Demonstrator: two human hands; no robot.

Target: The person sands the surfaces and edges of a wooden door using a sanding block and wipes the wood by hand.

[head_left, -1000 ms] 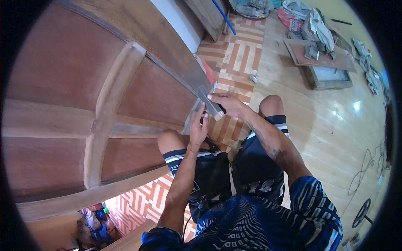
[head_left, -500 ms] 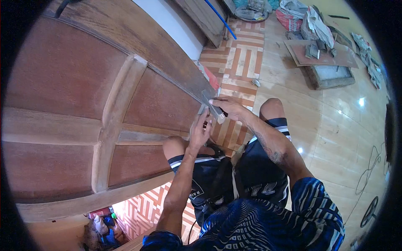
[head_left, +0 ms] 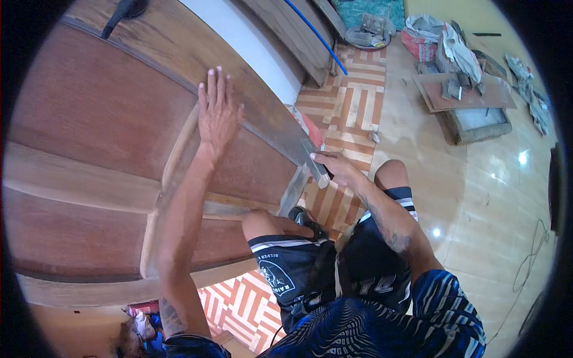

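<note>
The fingers [head_left: 219,89] of the left hand [head_left: 218,124] are stretched out with slight gaps between them, gripping nothing, flat on or just above the broad outer board [head_left: 259,134] of a panelled wooden door [head_left: 113,113]. Half a second ago this hand was down beside the right hand [head_left: 341,169], at the narrow grey piece [head_left: 311,150]; now it has swung up along the door, leaving the piece to the right hand alone. The right thumb presses on top of the piece and the hand seems clamped on it, though its other fingers are largely hidden. The piece lies at the door's near corner, in line with the outer board; whether it is loose or part of the frame, I cannot tell.

Beside the corner, a shod foot [head_left: 305,222] rests on striped tile [head_left: 352,89]. Beyond it, well apart from the hands, a thin board [head_left: 430,98] lies on a shallow box [head_left: 482,126], near some crumpled sacks [head_left: 458,58]. A blue rod [head_left: 316,37] slants at the far end.
</note>
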